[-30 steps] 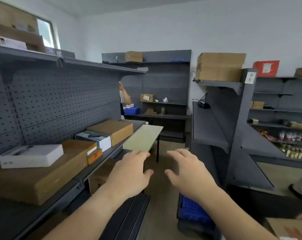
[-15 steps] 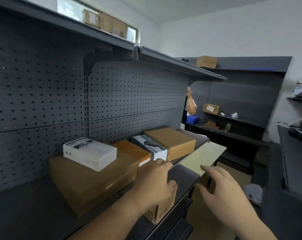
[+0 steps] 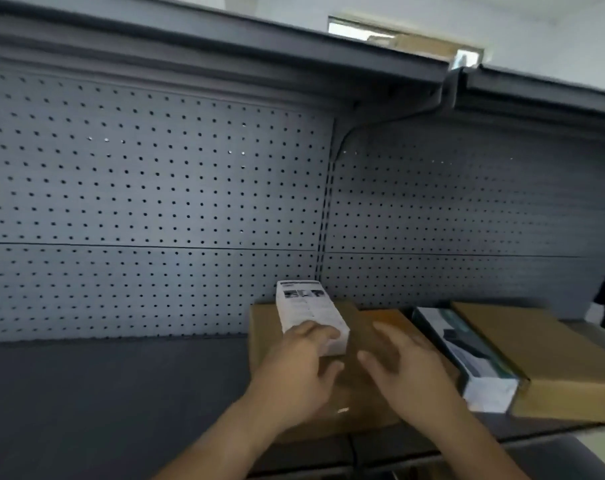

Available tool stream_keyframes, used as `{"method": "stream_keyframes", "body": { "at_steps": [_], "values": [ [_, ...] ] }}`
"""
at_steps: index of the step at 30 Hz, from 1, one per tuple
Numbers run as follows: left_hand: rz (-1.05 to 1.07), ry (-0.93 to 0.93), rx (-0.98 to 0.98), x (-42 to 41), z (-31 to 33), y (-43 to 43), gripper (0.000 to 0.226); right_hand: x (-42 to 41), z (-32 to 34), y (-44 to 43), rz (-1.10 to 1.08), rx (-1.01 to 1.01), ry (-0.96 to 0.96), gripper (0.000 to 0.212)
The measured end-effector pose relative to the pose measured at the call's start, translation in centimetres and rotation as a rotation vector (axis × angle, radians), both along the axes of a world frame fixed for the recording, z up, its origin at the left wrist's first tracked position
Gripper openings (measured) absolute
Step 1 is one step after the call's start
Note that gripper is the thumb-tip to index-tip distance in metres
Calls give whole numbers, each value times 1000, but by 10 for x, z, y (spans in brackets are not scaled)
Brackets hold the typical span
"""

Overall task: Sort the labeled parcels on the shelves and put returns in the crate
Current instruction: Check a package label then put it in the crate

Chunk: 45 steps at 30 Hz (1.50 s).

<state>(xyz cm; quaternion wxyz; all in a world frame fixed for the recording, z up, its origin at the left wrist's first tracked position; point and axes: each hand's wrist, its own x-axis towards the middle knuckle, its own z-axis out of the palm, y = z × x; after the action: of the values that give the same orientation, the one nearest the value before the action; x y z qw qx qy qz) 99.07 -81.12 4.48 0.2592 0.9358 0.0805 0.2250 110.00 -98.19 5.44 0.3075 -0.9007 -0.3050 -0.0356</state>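
On the grey shelf, a large cardboard box lies close to the front edge. A white labelled parcel lies on top of it. The left hand rests its fingers, held together, on the near end of this parcel. The right hand is just beside it over the cardboard, with fingers spread.

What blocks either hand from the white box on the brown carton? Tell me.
Nothing visible. The left hand touches the near end of the white box; the right hand is open just right of it, over the brown carton. The crate is out of view, so that path cannot be judged.
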Motion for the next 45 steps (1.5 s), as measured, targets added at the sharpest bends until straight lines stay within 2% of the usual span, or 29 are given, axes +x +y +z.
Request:
{"method": "stream_keyframes", "body": {
  "at_steps": [6, 11, 17, 20, 23, 26, 33, 37, 42, 45],
  "values": [
    [241, -95, -74, 5, -4, 16, 42, 37, 6, 41, 164, 68, 41, 61],
    [385, -163, -100, 18, 2, 25, 36, 49, -4, 60, 279, 40, 70, 60],
    [376, 4, -281, 38, -3, 30, 29, 53, -11, 68, 304, 5, 150, 58],
    [355, -3, -328, 39, 0, 27, 23, 51, -8, 70, 329, 21, 217, 48],
    [335, -28, -351, 34, 2, 23, 19, 48, -8, 67, 332, 96, 297, 47],
    [314, -90, -424, 28, -1, 19, 27, 44, -10, 59, 322, 213, 349, 48],
    [292, -262, -534, 16, -7, 8, 39, 34, -24, 38, 318, 606, 520, 59],
    [238, -283, -534, 13, -8, 4, 39, 31, -29, 36, 323, 696, 586, 64],
    [208, -283, -568, 12, -6, 3, 48, 31, -30, 35, 312, 740, 634, 94],
    [171, -290, -607, 17, -2, -1, 40, 30, -27, 36, 331, 759, 640, 101]
  ]
}}
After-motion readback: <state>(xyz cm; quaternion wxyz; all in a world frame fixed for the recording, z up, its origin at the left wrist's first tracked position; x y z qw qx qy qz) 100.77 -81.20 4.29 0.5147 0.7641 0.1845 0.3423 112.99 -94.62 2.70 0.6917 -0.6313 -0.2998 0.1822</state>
